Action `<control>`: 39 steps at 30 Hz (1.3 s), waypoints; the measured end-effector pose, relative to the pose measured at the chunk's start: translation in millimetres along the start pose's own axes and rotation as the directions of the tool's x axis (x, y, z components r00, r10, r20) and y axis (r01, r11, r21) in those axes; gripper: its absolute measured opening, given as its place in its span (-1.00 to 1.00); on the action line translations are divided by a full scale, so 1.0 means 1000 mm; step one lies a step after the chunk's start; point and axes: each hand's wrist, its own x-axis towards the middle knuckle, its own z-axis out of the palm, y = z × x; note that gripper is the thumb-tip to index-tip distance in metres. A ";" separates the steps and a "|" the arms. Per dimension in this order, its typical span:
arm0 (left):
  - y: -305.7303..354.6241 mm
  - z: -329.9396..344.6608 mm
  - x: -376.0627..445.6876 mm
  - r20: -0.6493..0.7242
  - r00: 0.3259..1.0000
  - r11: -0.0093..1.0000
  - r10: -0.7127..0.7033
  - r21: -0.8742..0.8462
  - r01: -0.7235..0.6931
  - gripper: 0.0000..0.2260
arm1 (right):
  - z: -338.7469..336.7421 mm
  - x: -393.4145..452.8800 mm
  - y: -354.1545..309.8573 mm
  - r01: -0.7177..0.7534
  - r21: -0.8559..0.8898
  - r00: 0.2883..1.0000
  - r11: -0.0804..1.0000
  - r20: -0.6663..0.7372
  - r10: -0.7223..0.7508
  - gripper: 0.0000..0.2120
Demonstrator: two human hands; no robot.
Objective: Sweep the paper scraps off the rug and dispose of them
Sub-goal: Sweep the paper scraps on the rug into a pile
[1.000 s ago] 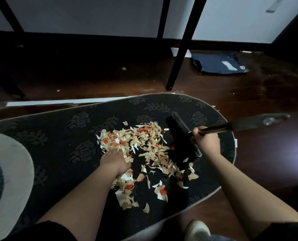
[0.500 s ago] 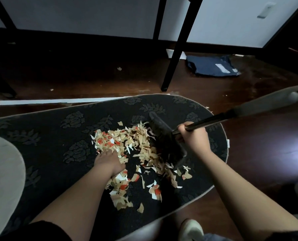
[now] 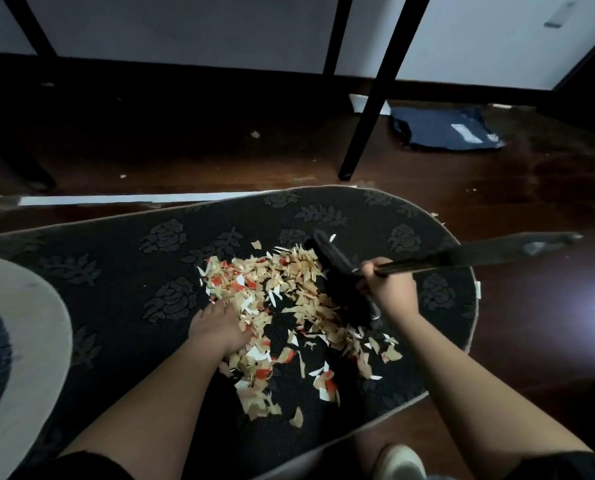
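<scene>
The paper scraps [image 3: 282,306] lie in a loose pile on the rug [image 3: 133,271], between the two hands. The left hand [image 3: 220,329] rests flat on the near-left edge of the pile, fingers extended and partly buried in scraps. The right hand [image 3: 389,289] is clenched around the handle of a brush [image 3: 344,278], whose dark bristle head touches the pile's right edge, just left of that hand. The scraps are small, irregular, angular pieces in tan, white and red. The rug is dark, oval, with a raised leaf pattern and pale trim. Beyond the right hand, glossy dark wood floor [image 3: 531,306].
</scene>
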 end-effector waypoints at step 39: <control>-0.042 0.047 0.049 0.369 0.927 0.892 -0.060 -0.397 0.216 -0.17 | -0.036 0.062 -0.008 -0.025 -0.132 0.974 0.991 -0.227 -0.005 -0.69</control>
